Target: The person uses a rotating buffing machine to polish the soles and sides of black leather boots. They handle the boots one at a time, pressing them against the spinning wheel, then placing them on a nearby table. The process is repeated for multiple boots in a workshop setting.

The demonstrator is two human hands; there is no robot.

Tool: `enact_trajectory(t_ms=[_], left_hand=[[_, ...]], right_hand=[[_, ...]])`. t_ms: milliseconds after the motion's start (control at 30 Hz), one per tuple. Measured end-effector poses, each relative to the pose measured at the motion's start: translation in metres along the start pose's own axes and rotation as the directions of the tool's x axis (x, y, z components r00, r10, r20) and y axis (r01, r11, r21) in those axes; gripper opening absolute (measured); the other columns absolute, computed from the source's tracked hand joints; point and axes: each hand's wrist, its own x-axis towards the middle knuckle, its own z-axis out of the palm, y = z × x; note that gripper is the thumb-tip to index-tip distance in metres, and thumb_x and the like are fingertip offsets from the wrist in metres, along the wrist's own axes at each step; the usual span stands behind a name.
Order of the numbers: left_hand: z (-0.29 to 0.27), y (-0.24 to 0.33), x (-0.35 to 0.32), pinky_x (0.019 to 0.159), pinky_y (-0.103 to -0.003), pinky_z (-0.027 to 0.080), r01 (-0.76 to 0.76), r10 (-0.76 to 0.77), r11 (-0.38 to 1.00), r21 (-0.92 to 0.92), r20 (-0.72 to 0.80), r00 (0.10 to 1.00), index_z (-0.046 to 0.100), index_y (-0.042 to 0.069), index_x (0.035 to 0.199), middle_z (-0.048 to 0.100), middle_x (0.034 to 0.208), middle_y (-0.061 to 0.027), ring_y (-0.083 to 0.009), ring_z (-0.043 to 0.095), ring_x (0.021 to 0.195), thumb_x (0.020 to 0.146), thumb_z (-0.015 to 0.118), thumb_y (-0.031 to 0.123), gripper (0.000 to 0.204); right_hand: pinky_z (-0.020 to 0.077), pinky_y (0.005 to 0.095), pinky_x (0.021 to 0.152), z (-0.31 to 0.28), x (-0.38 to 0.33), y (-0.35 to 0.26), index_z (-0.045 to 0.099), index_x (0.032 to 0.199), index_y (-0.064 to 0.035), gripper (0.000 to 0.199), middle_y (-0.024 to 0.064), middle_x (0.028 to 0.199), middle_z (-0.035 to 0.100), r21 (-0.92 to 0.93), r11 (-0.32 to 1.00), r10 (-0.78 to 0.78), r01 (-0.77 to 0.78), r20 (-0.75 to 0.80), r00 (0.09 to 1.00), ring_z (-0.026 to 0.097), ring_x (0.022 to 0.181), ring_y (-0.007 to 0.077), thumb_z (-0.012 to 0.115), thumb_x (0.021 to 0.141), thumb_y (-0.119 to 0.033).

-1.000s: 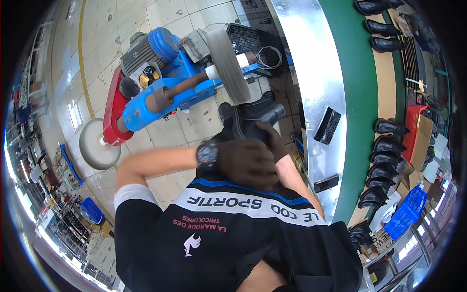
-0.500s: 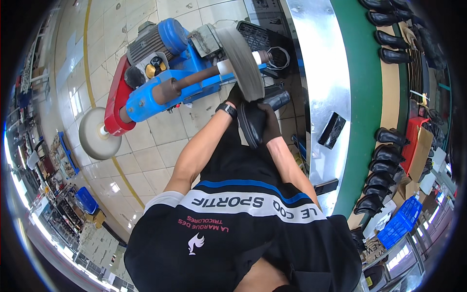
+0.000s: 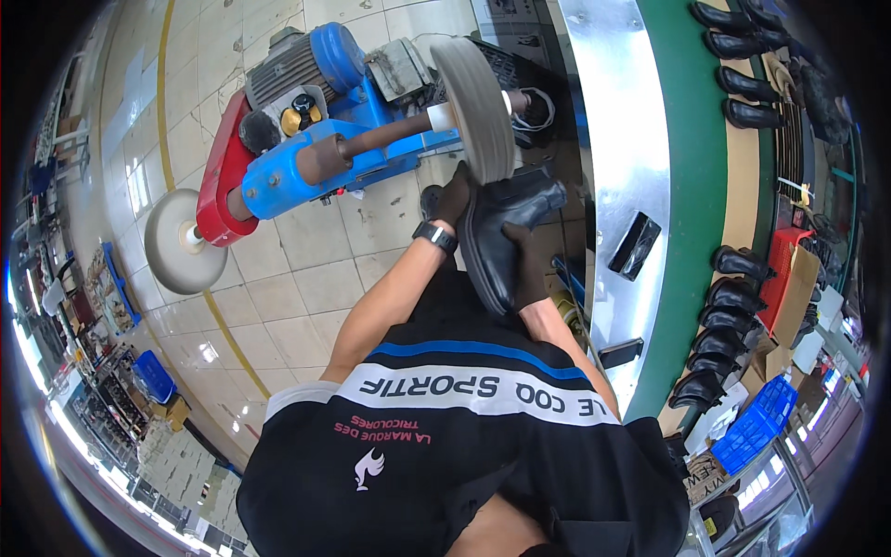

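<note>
A black ankle boot lies tilted just below the spinning grey buffing wheel, its toe toward me and its shaft away to the right. The wheel's lower rim meets or nearly meets the boot near the heel; the exact contact is hidden. My left hand, in a dark glove with a black watch at the wrist, grips the sole side by the heel. My right hand, gloved too, is wrapped round the upper near the instep. The wheel sits on the shaft of a blue polishing machine.
A red belt guard and a second, pale wheel stand at the machine's left. To my right runs a metal-topped bench bearing a black phone-like slab. Several black boots line the green surface beyond.
The boot has come nearer to me and turned, so its side and shaft show more. Both hands moved with it, still holding on.
</note>
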Motion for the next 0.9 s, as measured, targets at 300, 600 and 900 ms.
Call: enact_trajectory(t_ms=[300,600,900], left_hand=[[-0.037,0.037,-0.083,0.073,-0.030,0.052,0.181,-0.387,0.149,-0.972,0.111,0.915,0.063,0.001,0.105,0.065,0.088,-0.0069,-0.0175,0.063,0.076,0.097,0.050,0.035,0.037],[-0.045,0.041,-0.121,0.097,-0.042,0.047,-0.135,0.065,0.851,-0.508,-0.154,0.986,0.047,-0.001,0.128,0.058,0.117,-0.0188,-0.0338,0.057,0.111,0.082,0.058,0.006,0.048],[0.053,-0.056,0.006,0.108,-0.043,0.038,-0.012,0.354,0.661,-0.751,0.297,0.887,0.047,0.002,0.132,0.058,0.126,-0.0140,-0.0282,0.053,0.122,0.099,0.034,0.046,0.056]], right_hand=[[0.0468,0.0344,0.093,0.001,-0.029,-0.016,0.027,0.145,0.0027,0.095,0.0169,0.118,0.060,-0.786,0.433,-0.371,0.442,0.291,0.882,0.064,0.098,0.0299,0.076,0.075,-0.037],[0.0398,0.0359,0.103,0.013,-0.076,-0.056,0.021,0.152,-0.0068,0.108,0.0302,0.133,0.050,-0.979,-0.135,-0.161,0.151,0.172,0.972,0.054,0.123,0.0356,0.081,0.064,-0.023],[0.0342,0.0354,0.109,0.001,-0.089,-0.053,0.027,0.150,-0.0024,0.097,0.0230,0.144,0.043,-0.940,0.156,-0.283,0.302,0.251,0.926,0.046,0.131,0.0279,0.078,0.068,-0.015]])
